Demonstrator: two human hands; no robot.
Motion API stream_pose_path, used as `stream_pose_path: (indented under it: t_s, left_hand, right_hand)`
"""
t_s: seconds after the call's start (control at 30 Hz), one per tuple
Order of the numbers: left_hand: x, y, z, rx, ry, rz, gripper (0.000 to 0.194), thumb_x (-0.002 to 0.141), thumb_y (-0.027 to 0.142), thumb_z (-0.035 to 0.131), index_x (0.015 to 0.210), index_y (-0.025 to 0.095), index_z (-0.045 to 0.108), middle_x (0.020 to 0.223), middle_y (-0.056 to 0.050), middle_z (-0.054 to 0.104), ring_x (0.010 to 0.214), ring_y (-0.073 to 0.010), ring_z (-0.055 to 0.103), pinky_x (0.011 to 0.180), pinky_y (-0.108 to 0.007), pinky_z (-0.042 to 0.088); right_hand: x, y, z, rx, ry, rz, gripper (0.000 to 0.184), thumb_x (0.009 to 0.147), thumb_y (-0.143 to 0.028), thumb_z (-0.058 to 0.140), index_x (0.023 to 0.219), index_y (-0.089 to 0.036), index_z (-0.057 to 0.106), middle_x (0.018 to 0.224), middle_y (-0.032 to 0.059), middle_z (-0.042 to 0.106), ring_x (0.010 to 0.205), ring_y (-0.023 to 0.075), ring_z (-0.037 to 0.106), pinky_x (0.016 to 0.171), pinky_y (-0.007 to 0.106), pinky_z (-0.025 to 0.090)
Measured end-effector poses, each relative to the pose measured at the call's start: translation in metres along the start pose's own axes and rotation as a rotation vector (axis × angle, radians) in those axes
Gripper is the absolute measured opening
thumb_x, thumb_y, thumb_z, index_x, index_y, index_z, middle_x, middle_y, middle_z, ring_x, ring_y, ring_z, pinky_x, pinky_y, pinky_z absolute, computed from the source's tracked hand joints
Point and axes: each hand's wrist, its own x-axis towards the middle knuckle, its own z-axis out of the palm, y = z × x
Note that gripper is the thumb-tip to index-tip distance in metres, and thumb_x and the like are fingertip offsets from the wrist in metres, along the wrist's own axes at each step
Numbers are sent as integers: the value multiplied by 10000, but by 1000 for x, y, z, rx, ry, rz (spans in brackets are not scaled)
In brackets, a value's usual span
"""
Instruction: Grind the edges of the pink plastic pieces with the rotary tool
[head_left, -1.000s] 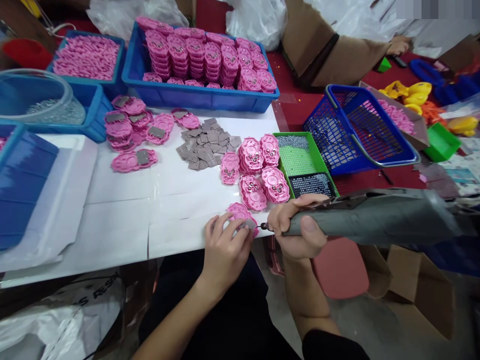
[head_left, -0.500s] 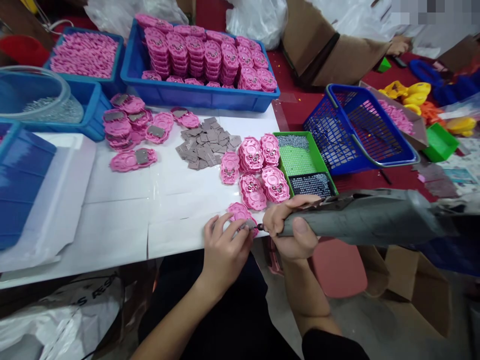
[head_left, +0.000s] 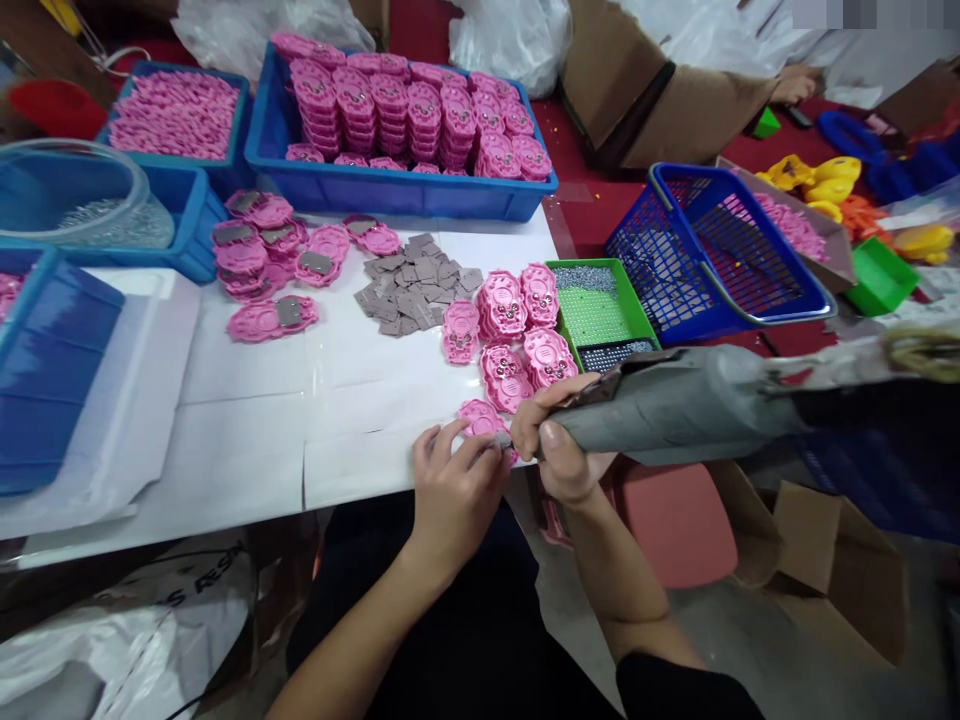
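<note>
My left hand [head_left: 455,490] pinches a pink plastic piece [head_left: 480,419] flat against the white table's front edge, fingers closed on it and on a small grey plate. My right hand [head_left: 559,445] is wrapped round a long grey taped power tool [head_left: 675,405], whose tip meets the pink piece between the two hands. Just beyond lie finished pink pieces [head_left: 517,335] in a small cluster. A heap of grey square plates [head_left: 412,285] sits further back.
A green tray of small screws [head_left: 600,312] stands right of the cluster. Blue bins of pink pieces [head_left: 405,125] line the back, a blue wire basket [head_left: 720,255] is at the right. Another person's brown sleeve [head_left: 675,100] rests across the table.
My right hand has moved the tool left, bringing its tip onto the pink piece. The left hand stays holding the piece.
</note>
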Motion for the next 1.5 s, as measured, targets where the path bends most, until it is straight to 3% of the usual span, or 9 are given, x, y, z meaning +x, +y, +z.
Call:
stream_pose_path:
  t_s: [0.17, 0.33, 0.47, 0.7, 0.87, 1.0, 1.23, 1.37, 1.5]
  left_hand:
    - [-1, -1, 1, 25, -23, 2, 99, 914, 194, 743, 835, 199, 683, 939, -11, 783, 1109, -312, 673, 872, -428, 390]
    - [-1, -2, 1, 12, -4, 18, 70, 920, 188, 732, 865, 203, 692, 956, -18, 783, 1106, -311, 672, 879, -423, 388]
    - [-2, 5, 4, -2, -23, 41, 38, 929, 188, 715, 896, 205, 705, 961, -26, 780, 1109, -320, 662, 876, -431, 377]
    - [-5, 26, 21, -31, -32, 79, 27, 908, 185, 734, 900, 205, 719, 954, -31, 771, 1062, -305, 653, 886, -437, 369]
    - [-5, 36, 29, 32, -30, 116, 18, 932, 195, 706, 929, 204, 721, 950, -53, 749, 1006, -274, 644, 860, -428, 380]
    - [-7, 38, 31, 64, -22, 131, 80, 959, 215, 674, 889, 201, 710, 918, -55, 735, 886, -234, 627, 819, -410, 379]
    - [-18, 35, 23, 168, -128, 208, 296, 953, 160, 628, 1243, 135, 682, 1176, -150, 728, 994, -295, 651, 870, -468, 376]
    - [-13, 28, 19, 162, -130, 246, 335, 904, 67, 619, 1222, 143, 693, 1124, -135, 736, 968, -289, 660, 866, -471, 369]
    - [-4, 16, 16, 140, -133, 318, 289, 890, 76, 646, 1157, 164, 711, 1231, -150, 716, 1080, -324, 645, 915, -482, 396]
  right_hand:
    - [5, -1, 4, 104, -78, -33, 338, 816, -513, 725, 1017, -274, 595, 524, -80, 454, 448, 151, 481, 498, 339, 503]
    - [14, -18, 7, 216, -146, -98, 275, 853, -479, 685, 994, -279, 558, 495, -110, 457, 361, 103, 385, 403, 274, 416]
    - [11, -28, 2, 293, -54, -159, 195, 882, -412, 650, 978, -271, 555, 479, -115, 442, 343, 90, 365, 365, 223, 357]
    - [0, -33, -22, 208, 74, -238, 127, 881, -340, 622, 977, -259, 597, 492, -105, 476, 344, 98, 411, 378, 222, 401]
    - [6, -44, -40, 219, 63, -276, 78, 880, -322, 575, 927, -269, 608, 480, -106, 448, 309, 96, 365, 337, 220, 375]
    - [23, -60, -54, 143, 215, -354, 139, 842, -373, 618, 935, -270, 622, 474, -101, 451, 298, 106, 359, 329, 247, 354]
    - [79, -54, -74, 134, 519, -345, 120, 758, -325, 642, 818, -241, 580, 414, -111, 436, 281, 99, 362, 312, 235, 296]
    - [92, -42, -78, 91, 540, -299, 143, 747, -321, 628, 824, -224, 557, 407, -120, 446, 280, 91, 388, 319, 225, 317]
    - [92, -38, -79, 78, 560, -289, 161, 750, -331, 620, 842, -221, 547, 410, -128, 444, 284, 84, 404, 325, 216, 324]
